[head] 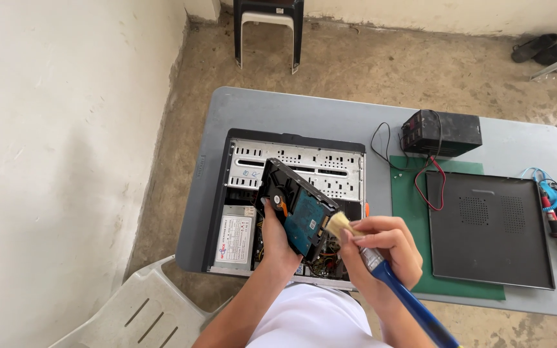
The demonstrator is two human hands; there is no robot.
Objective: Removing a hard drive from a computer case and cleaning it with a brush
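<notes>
Gripping a hard drive (299,209) from below, the left hand (277,237) holds it tilted above the open computer case (291,200), circuit-board side turned toward the right hand (381,248). That right hand is closed around a brush (381,270) with a blue handle, its pale bristles touching the drive's lower edge nearest the right fingers. The handle runs down and away from the drive, past the right wrist.

Directly under both hands lies the case, on its side with the panel off; a silver power supply (236,237) sits inside it just left of the left hand, and a perforated metal wall shows beyond the drive. The case rests on a grey counter (330,113).

To the right of the right hand, a green mat (414,206) lies on the counter, and a flat black panel (490,229) lies partly on it. Beyond the mat, farther from the hands, sits a black battery (443,132) with red and black wires (430,180) trailing toward the mat. At the counter's far right edge, well apart from the hands, lie a soldering iron (556,225) and blue cables (546,183).

Below the left arm, a pale plastic chair (143,309) stands on the floor. Across the counter from the person stands a dark stool (269,29), and shoes (543,48) lie on the floor far right.
</notes>
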